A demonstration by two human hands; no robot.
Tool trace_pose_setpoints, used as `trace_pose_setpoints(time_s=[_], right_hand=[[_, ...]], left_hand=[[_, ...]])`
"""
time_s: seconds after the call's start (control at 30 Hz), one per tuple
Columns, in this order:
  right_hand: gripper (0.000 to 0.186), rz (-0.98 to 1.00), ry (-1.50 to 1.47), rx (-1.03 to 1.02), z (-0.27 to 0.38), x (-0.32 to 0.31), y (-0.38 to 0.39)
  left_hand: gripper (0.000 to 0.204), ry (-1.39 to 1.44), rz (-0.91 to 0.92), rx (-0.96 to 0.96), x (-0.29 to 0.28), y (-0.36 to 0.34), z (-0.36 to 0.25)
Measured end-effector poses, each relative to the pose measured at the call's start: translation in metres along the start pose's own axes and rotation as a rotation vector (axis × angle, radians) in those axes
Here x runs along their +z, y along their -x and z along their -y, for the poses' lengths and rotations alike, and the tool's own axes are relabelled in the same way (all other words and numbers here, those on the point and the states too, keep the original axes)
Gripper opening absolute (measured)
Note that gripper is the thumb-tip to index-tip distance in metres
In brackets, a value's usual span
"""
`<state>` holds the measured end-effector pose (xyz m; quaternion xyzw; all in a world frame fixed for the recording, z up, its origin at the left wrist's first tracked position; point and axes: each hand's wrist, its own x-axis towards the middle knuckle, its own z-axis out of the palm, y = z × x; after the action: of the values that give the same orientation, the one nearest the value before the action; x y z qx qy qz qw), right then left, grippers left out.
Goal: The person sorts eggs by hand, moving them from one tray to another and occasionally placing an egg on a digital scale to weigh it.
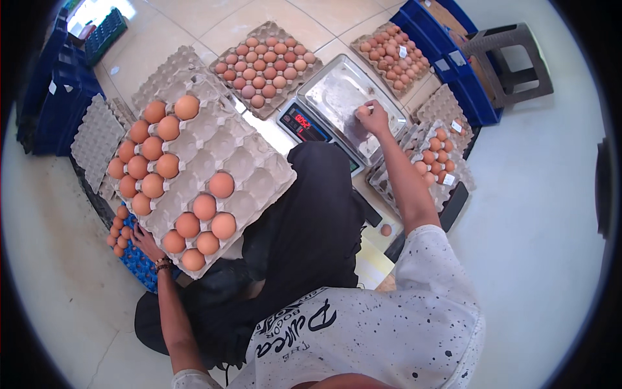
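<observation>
1. Pinching a smooth brown egg (361, 111), my right hand (374, 119) is at 1 o'clock, over the silver metal pan (330, 91) of a digital scale. Thumb and fingers close around the shell, probably lightly, since it could crack. I can't tell whether the egg touches the pan.
2. My left hand (148, 246) is at 8 o'clock, at the edge of a blue plastic egg tray (138, 262) that carries brown eggs. Its fingers look slightly apart; I can't tell whether they grip anything.
3. At 9 o'clock, a grey moulded-pulp tray (202, 154) sits beside my knee, within easy reach, I'd judge. Its cups hold two groups of eggs, which should stop them rolling.
4. At 11 o'clock, a grey pulp tray full of eggs (262, 68) lies flat on the floor, presumably for steadiness.
5. At 4 o'clock, one loose brown egg (386, 230) lies outside any tray.
</observation>
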<state>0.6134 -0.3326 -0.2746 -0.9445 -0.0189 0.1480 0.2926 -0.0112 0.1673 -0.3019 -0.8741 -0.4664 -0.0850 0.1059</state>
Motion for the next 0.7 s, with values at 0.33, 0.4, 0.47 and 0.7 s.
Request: trace_pose_setpoints(time_s=[0.33, 0.4, 0.47, 0.7], right_hand=[[0.05, 0.846, -1.499, -0.199, 0.168, -0.06, 0.099], [0.048, 1.011, -1.54, -0.272, 0.201, -0.066, 0.119], [0.047, 1.07, -1.453, -0.319, 0.233, -0.065, 0.137], [0.039, 0.494, -0.504, -0.872, 0.312, -0.005, 0.177]], left_hand=[[0.05, 0.121, 0.022, 0.026, -0.051, -0.009, -0.046], [0.049, 0.169, 0.0, 0.011, -0.055, -0.01, -0.054], [0.045, 0.189, 0.045, -0.022, -0.066, -0.014, -0.064], [0.048, 0.275, 0.115, -0.132, -0.084, -0.017, -0.081]])
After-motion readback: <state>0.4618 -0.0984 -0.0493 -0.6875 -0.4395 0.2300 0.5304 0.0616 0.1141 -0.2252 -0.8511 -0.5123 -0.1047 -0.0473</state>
